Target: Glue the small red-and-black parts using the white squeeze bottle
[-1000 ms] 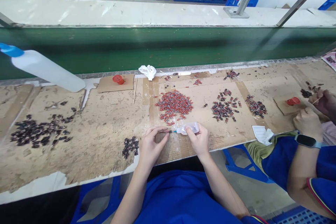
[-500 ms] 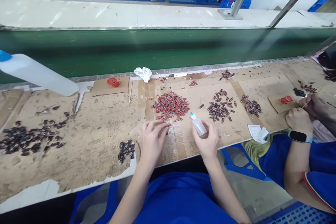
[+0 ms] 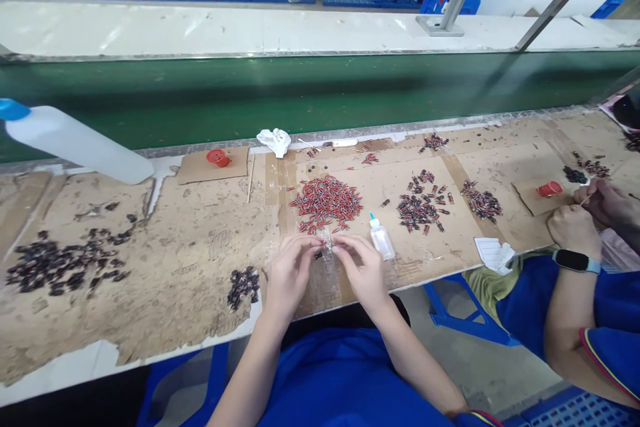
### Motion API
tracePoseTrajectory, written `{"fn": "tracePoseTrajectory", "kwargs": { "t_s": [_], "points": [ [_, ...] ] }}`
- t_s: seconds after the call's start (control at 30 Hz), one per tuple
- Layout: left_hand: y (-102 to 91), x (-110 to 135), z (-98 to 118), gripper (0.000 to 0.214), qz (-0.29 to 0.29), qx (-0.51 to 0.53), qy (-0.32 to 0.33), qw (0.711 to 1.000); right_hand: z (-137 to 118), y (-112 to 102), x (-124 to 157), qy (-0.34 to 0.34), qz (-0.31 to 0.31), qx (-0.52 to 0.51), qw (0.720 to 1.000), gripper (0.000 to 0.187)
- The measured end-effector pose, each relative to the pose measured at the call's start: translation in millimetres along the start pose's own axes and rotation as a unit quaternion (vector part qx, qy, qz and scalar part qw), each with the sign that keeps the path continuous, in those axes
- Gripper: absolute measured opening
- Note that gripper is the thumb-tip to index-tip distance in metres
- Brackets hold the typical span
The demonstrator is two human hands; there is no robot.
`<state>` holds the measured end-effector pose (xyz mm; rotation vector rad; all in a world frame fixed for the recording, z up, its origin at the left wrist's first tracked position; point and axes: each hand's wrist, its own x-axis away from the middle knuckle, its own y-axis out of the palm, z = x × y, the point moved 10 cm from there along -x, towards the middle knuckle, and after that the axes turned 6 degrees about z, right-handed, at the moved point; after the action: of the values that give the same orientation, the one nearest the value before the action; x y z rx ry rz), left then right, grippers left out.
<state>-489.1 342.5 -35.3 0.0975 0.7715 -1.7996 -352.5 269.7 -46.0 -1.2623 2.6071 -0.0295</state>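
Observation:
My left hand (image 3: 291, 275) is closed in a pinch on a small red part (image 3: 323, 243). Just to its right my right hand (image 3: 364, 272) pinches too, its fingertips at the part's other end; what lies between them is too small to make out. Beyond both hands spreads a pile of red parts with metallic ends (image 3: 327, 200). A clear squeeze bottle with a blue tip (image 3: 382, 240) stands beside my right hand, touched by neither hand. Dark small pieces (image 3: 243, 287) lie left of my left hand.
Red-and-black assembled pieces (image 3: 420, 207) lie to the right. A red cup (image 3: 218, 158) sits on cardboard (image 3: 193, 168) near a thin stick (image 3: 251, 179). A large white bottle (image 3: 80, 143) leans at the left. At the right, a co-worker's hands (image 3: 575, 227) are at work.
My right hand has let go of the squeeze bottle, which now stands on the table, and has moved left to meet my left hand at the small red part.

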Motion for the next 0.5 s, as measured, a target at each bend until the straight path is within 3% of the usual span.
{"fn": "tracePoseTrajectory", "kwargs": {
  "t_s": [0.2,0.5],
  "points": [
    [-4.8,7,-13,0.011,0.044,0.057,-0.088,0.994,35,25,-4,0.158,-0.03,-0.147,0.976,0.023],
    [-3.2,2,-18,0.017,0.038,0.078,-0.124,0.989,41,40,2,0.197,-0.077,-0.169,0.963,0.032]
  ]
}}
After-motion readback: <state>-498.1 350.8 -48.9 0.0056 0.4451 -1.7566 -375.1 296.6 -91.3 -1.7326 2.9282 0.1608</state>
